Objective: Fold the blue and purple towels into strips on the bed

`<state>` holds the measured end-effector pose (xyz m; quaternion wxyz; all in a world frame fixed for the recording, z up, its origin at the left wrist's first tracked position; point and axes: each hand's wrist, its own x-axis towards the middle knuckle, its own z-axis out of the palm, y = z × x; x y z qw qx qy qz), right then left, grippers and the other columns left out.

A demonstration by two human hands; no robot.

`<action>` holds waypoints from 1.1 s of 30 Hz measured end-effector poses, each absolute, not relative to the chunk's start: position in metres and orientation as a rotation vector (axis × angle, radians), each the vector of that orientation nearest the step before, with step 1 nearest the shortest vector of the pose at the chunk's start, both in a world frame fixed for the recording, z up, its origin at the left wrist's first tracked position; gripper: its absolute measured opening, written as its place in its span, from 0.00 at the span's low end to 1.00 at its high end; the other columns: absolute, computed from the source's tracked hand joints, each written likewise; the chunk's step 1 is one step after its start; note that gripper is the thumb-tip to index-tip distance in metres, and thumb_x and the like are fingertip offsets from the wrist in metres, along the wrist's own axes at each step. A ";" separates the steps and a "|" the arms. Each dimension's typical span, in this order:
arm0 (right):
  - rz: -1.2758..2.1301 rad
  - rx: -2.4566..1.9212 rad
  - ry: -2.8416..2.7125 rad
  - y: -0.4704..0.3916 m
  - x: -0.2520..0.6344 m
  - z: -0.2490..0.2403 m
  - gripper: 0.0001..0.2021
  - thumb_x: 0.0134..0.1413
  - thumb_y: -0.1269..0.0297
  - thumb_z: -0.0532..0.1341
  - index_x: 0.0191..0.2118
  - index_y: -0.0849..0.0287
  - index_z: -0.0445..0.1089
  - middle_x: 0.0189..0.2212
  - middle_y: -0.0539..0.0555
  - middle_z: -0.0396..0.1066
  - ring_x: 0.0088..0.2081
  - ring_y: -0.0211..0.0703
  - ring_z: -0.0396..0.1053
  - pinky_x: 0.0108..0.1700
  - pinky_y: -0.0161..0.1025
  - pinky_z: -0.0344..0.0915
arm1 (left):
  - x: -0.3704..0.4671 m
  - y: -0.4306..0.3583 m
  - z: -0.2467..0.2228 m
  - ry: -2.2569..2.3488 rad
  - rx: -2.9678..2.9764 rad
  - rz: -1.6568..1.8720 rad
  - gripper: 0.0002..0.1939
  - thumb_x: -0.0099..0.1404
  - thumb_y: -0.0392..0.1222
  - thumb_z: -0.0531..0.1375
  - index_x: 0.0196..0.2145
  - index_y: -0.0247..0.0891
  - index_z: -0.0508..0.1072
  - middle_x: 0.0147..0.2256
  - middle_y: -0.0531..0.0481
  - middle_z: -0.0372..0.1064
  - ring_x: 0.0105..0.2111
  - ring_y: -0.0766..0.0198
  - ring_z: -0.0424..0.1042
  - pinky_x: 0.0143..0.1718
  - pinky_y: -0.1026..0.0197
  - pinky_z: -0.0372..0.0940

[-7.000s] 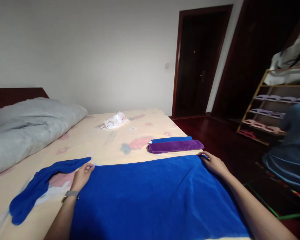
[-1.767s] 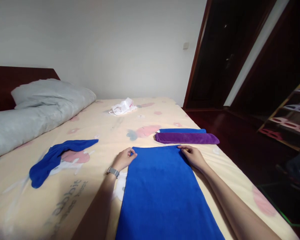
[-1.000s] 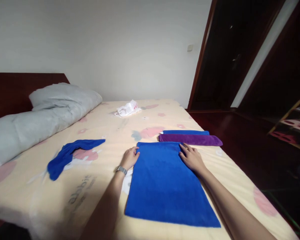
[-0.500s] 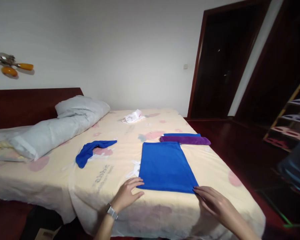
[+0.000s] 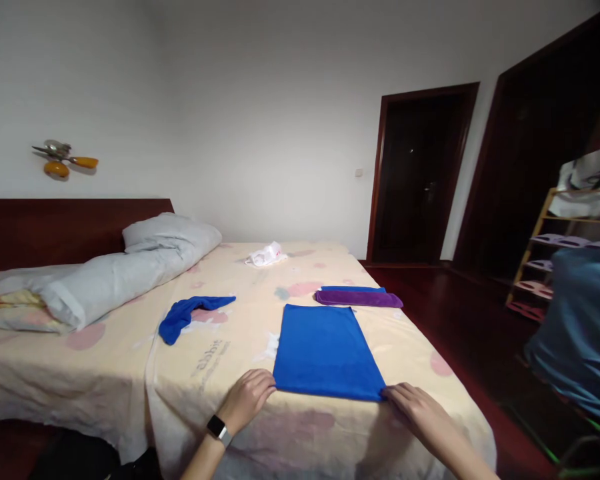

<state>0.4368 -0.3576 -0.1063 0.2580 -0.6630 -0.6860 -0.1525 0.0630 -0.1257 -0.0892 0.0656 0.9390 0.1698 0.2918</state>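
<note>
A blue cloth lies flat, spread as a near rectangle, close to the front edge of the bed. At its near left corner my left hand, with a watch on the wrist, has its fingers closed on the cloth. My right hand pinches the near right corner. Just beyond the cloth lie a purple folded cloth and a blue folded one behind it. A crumpled blue cloth rests to the left.
A white crumpled item lies far back on the bed. The rolled grey quilt is at the left by the headboard. Right of the bed stand a shoe rack and something covered in blue-grey fabric.
My left hand has closed from spread fingers onto the near left corner. My right hand stays at its corner. The camera view has shifted, showing more of the rack.
</note>
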 end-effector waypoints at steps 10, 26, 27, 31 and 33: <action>0.328 -1.706 -1.397 -0.337 0.446 -0.121 0.22 0.62 0.49 0.53 0.52 0.54 0.74 0.51 0.59 0.75 0.53 0.54 0.72 0.55 0.50 0.70 | 0.078 -0.109 -0.089 0.607 2.526 0.862 0.07 0.70 0.42 0.58 0.40 0.43 0.76 0.43 0.47 0.75 0.47 0.58 0.72 0.53 0.56 0.66; 0.533 -1.721 -1.274 -0.336 0.448 -0.119 0.23 0.60 0.42 0.56 0.50 0.52 0.76 0.52 0.56 0.75 0.55 0.55 0.69 0.59 0.48 0.63 | 0.081 -0.097 -0.092 0.683 2.314 0.745 0.13 0.68 0.51 0.59 0.43 0.44 0.79 0.46 0.47 0.77 0.49 0.56 0.73 0.54 0.55 0.64; 0.554 -1.717 -1.270 -0.333 0.449 -0.117 0.23 0.61 0.42 0.56 0.48 0.53 0.75 0.50 0.55 0.76 0.53 0.54 0.71 0.57 0.46 0.65 | 0.083 -0.096 -0.090 0.702 2.258 0.736 0.15 0.69 0.52 0.58 0.44 0.43 0.79 0.45 0.47 0.77 0.47 0.57 0.73 0.51 0.57 0.65; 0.562 -1.741 -1.288 -0.316 0.457 -0.109 0.23 0.61 0.41 0.53 0.40 0.55 0.74 0.39 0.55 0.78 0.44 0.51 0.74 0.47 0.42 0.67 | 0.092 -0.090 -0.082 0.735 2.144 0.652 0.21 0.68 0.59 0.56 0.41 0.38 0.76 0.36 0.49 0.75 0.38 0.60 0.72 0.40 0.62 0.65; 0.500 -1.792 -1.235 -0.307 0.459 -0.107 0.24 0.60 0.40 0.53 0.37 0.56 0.73 0.37 0.55 0.78 0.42 0.52 0.75 0.45 0.43 0.68 | 0.096 -0.087 -0.083 0.763 2.128 0.631 0.23 0.68 0.61 0.55 0.35 0.37 0.74 0.31 0.52 0.72 0.34 0.61 0.70 0.36 0.63 0.63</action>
